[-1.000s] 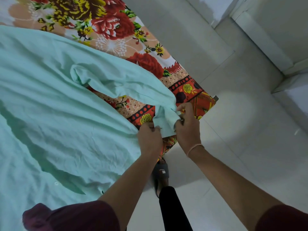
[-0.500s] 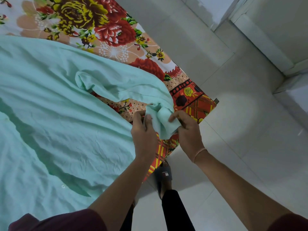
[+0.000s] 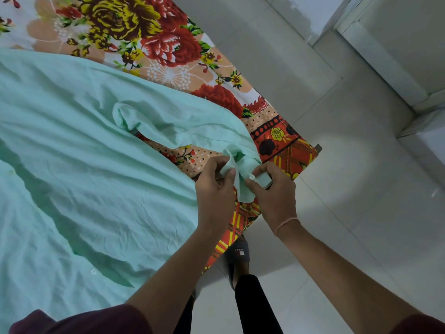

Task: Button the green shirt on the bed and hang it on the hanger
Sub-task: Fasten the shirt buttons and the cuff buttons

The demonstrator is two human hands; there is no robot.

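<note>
The pale green shirt (image 3: 79, 165) lies spread and creased over the bed, one sleeve (image 3: 183, 124) folded across toward the bed's corner. My left hand (image 3: 214, 191) pinches one flap of the sleeve cuff (image 3: 243, 189). My right hand (image 3: 274, 191) grips the other flap, where a small white button (image 3: 252, 177) shows beside my thumb. The two flaps hang between my hands, just past the bed's edge. Another button (image 3: 93, 271) sits on the shirt front, lower left. No hanger is in view.
A floral bedsheet (image 3: 168, 49) in red, yellow and orange covers the bed, its corner (image 3: 310, 150) to the right of my hands. Pale floor tiles (image 3: 349, 189) spread out to the right. My leg and sandalled foot (image 3: 239, 256) stand beside the bed. A white wall base (image 3: 390, 75) runs at upper right.
Both hands shifted their hold on the cuff and spread the two flaps apart. The button has come into view at my right thumb. The view moved slightly closer.
</note>
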